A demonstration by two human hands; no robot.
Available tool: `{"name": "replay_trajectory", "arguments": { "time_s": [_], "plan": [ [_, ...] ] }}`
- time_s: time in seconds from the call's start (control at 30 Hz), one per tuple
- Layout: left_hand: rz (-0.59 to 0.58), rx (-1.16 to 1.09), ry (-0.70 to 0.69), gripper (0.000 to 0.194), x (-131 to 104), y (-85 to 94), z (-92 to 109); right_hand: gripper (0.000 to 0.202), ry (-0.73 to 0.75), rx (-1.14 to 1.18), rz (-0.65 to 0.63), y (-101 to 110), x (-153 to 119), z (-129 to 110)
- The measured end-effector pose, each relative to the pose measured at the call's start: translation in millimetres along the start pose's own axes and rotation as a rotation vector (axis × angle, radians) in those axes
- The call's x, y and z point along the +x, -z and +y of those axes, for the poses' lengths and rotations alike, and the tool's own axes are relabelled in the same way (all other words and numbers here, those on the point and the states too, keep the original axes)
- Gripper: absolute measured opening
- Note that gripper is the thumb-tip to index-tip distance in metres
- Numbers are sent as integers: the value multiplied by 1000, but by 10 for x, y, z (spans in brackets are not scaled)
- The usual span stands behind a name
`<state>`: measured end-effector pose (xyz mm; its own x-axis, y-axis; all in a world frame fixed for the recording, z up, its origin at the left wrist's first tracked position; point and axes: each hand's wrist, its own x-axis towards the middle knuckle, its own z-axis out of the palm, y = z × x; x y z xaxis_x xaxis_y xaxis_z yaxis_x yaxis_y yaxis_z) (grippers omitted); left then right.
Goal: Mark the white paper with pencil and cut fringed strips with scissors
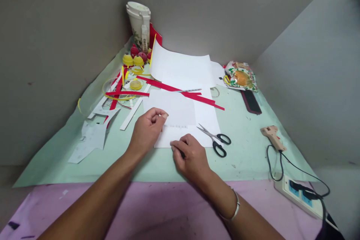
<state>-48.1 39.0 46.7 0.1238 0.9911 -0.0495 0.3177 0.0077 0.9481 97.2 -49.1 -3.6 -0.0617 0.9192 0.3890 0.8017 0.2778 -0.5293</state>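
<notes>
My left hand [148,129] is closed in a pinch at the lower left of a smaller white paper sheet [177,107]. Whatever its fingertips hold is too small to make out. That sheet lies over a larger white sheet [208,120], with a faint row of marks along its lower edge. My right hand [192,157] curls over the larger sheet's front edge, fingertips down; something dark shows under the fingers, unclear what. Just right of it, scissors [215,136] with black handles lie spread on the paper. A pencil [191,90] rests beyond the smaller sheet, across red strips [168,87].
At left lie paper scraps [94,135], a white strip [132,114] and yellow tubing [120,98]. A lidded cup [137,26] and a curved white sheet [182,65] stand behind. Rightward are a snack packet [242,77], phone [251,102], glue gun [273,137] and power strip [298,197].
</notes>
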Motion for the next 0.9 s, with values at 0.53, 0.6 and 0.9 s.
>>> {"name": "replay_trajectory", "arguments": {
  "time_s": [0.53, 0.6, 0.9],
  "plan": [
    [-2, 3, -13, 18, -2, 4, -10, 22, 3, 29, 22, 11, 7, 2],
    [0, 2, -12, 19, -4, 3, -3, 23, 3, 21, 31, 3, 5, 7],
    [-9, -27, -4, 19, -3, 8, -31, 23, 18, 35, 34, 11, 9, -3]
  ]
}}
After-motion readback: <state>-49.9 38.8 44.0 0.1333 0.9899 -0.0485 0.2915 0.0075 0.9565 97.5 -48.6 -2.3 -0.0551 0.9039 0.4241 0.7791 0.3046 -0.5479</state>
